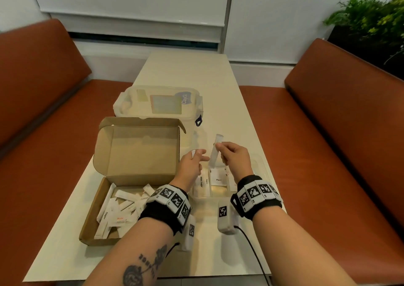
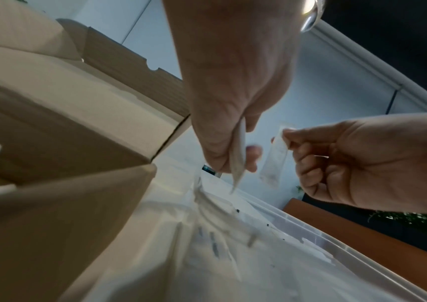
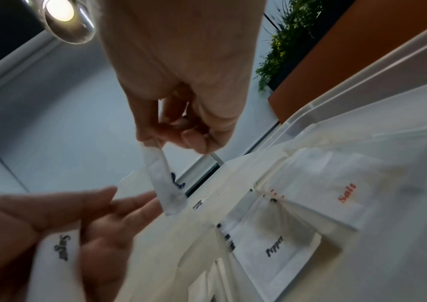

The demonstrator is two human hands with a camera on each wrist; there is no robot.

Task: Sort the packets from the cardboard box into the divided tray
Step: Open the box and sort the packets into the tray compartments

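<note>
An open cardboard box (image 1: 133, 154) sits at the left of the table, with several white packets (image 1: 115, 213) loose in its base. To its right lies the clear divided tray (image 1: 263, 167); its compartments hold packets marked Pepper (image 3: 274, 245) and Salt (image 3: 347, 192). Above the tray, my left hand (image 1: 196, 154) grips a flat white packet (image 3: 57, 255) marked Sugar. My right hand (image 1: 219, 152) pinches a long white stick packet (image 1: 215, 152) near its top, and the stick hangs down over the tray. The two hands are close together but apart.
A clear lidded plastic container (image 1: 157, 104) stands behind the box. Orange benches (image 1: 328, 143) flank the narrow table on both sides, and a plant (image 1: 371, 19) is at the far right. A black cable (image 1: 253, 253) runs from my right wrist toward the table's near edge.
</note>
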